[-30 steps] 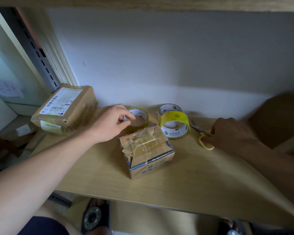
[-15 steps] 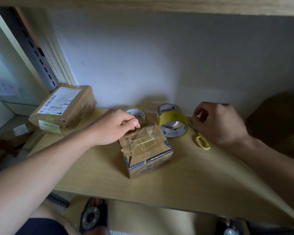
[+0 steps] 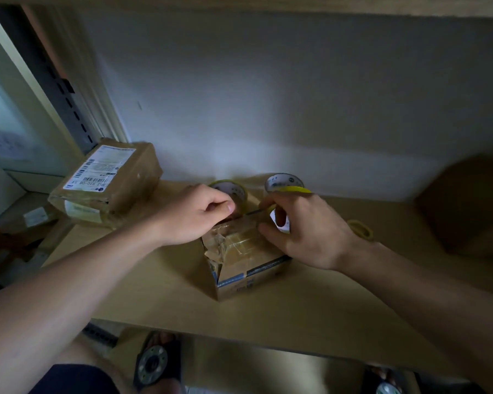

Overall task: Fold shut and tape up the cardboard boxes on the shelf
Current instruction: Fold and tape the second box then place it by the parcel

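The left hand (image 3: 194,216) sat curled at the far left corner of the small cardboard box (image 3: 244,257), thumb pressed against the bent forefinger in a pinch; what it pinched could not be made out, though it lay right at the box's rumpled top edge. The right hand (image 3: 305,234) came in from the other side, its thumb resting on the box's top near the far right corner and its fingers hooked over the far edge, so that it gripped the box there. The box itself stood near the middle of the wooden shelf (image 3: 310,305), a squat brown cube with a blue printed band along its lower side. Its top was glossy and wrinkled with layers of clear tape, and torn paper curled up at the left.

Just behind the hands stood two rolls of tape: a roll with a white core (image 3: 234,191) beside the left thumb, and a yellow roll (image 3: 289,186) partly hidden by the right fingers. A yellow scissor handle (image 3: 360,228) showed past the right wrist. Well to the left lay a flat taped parcel (image 3: 108,183), shiny with film and bearing a white barcode label. A dim brown carton (image 3: 473,206) filled the right end.
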Demonstrator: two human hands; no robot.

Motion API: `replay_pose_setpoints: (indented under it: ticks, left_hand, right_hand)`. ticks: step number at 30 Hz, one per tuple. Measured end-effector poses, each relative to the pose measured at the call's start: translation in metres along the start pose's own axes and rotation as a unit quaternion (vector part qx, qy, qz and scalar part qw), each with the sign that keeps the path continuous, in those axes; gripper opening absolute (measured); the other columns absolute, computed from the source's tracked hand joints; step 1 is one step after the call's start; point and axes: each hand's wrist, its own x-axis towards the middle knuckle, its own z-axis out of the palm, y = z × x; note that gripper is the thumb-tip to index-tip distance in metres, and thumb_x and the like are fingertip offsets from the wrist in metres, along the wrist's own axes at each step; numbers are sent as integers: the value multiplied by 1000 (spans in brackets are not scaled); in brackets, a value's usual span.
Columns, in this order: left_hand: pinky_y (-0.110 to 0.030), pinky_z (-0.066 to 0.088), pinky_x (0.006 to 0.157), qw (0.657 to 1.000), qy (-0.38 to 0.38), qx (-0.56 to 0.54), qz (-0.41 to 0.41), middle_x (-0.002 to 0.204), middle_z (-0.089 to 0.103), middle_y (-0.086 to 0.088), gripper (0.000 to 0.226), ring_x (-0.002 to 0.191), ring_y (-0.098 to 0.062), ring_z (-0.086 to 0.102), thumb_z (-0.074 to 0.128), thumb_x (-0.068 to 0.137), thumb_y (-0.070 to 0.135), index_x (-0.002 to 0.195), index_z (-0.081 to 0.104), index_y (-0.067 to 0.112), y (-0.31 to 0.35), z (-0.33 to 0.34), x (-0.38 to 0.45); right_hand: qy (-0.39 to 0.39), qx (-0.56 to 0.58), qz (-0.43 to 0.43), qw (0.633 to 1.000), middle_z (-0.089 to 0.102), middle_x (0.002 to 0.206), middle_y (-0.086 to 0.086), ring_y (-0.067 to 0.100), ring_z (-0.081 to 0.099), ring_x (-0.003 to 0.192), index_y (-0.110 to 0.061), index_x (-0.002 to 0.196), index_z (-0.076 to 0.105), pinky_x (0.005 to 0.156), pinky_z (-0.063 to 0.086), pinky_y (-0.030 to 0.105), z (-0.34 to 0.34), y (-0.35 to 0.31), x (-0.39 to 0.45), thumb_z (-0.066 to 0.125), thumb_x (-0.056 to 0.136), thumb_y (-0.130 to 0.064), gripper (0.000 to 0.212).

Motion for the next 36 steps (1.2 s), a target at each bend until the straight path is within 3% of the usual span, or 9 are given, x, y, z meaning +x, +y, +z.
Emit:
replay_pose_setpoints:
  ticks: [4, 7, 10, 13, 20, 26, 30, 33, 36]
  left_hand:
    - [-28, 30, 60, 999, -19, -28, -4, 61, 44, 6, 35, 56, -5, 39, 51, 107, 25, 82, 65, 4, 8, 7, 1]
    - [-23, 43, 67, 999, -21, -40, 7, 71, 65, 20, 23, 69, 2, 59, 57, 104, 23, 91, 75, 20, 10, 10, 1]
    - [-37, 55, 92, 998, -24, -58, 16, 95, 76, 12, 11, 96, -7, 70, 67, 98, 19, 100, 78, 22, 9, 11, 0]
    - [-39, 55, 98, 998, -24, -62, 17, 95, 77, 14, 9, 98, -4, 70, 74, 93, 17, 95, 79, 24, 10, 11, -1]
    - [-37, 54, 86, 999, 36, -11, 30, 89, 71, 16, 13, 90, -3, 66, 77, 90, 23, 80, 73, 31, 17, 16, -3]
    - [-33, 51, 73, 999, 32, 21, 39, 85, 67, 11, 11, 83, -10, 64, 69, 96, 23, 86, 67, 28, 26, 17, -7]
    - [-19, 40, 69, 998, 26, 23, 48, 86, 63, 14, 10, 85, -4, 60, 64, 100, 20, 91, 63, 23, 29, 15, -10]
    - [-20, 43, 69, 998, 16, 21, 53, 87, 64, 13, 9, 84, -5, 61, 60, 102, 19, 94, 61, 22, 32, 13, -13]
    - [-18, 39, 64, 998, 15, 38, 51, 86, 63, 13, 10, 80, -4, 58, 58, 103, 18, 94, 59, 22, 36, 13, -14]
  right_hand:
    - [-27, 7, 0, 1000, 58, 87, -10, 18, 62, 83, -24, 122, 65, 72, 53, 36, 2, 0, 4, 64, 92, -47, 38]
    - [-42, 18, 0, 999, 62, 86, -12, 15, 63, 81, -28, 118, 66, 71, 54, 37, 1, 2, 4, 63, 91, -49, 34]
    - [-60, 30, 10, 998, 65, 87, -13, 11, 63, 80, -30, 116, 69, 69, 54, 35, 2, 4, 5, 64, 91, -48, 31]
    - [-59, 38, 4, 998, 67, 87, -14, 9, 63, 79, -31, 110, 70, 68, 55, 34, 2, 5, 5, 65, 93, -47, 25]
    - [-42, 61, -9, 997, 62, 82, -15, 7, 59, 78, -34, 95, 71, 67, 50, 30, 4, 7, 6, 71, 90, -38, 7]
    - [-39, 86, -3, 996, 62, 81, -22, -4, 57, 79, -30, 88, 71, 66, 39, 9, 2, 4, 6, 77, 90, -28, 7]
    - [-34, 98, 2, 995, 62, 80, -19, -6, 57, 77, -26, 90, 65, 65, 41, 9, 3, 0, 5, 72, 94, -24, 9]
    - [-42, 96, -9, 995, 56, 78, -22, -13, 54, 79, -28, 90, 58, 67, 39, 5, 1, -3, 4, 68, 97, -20, 15]
    - [-49, 90, -26, 994, 58, 82, -18, 1, 54, 78, -28, 91, 56, 67, 41, 10, -2, -3, 4, 67, 98, -19, 15]
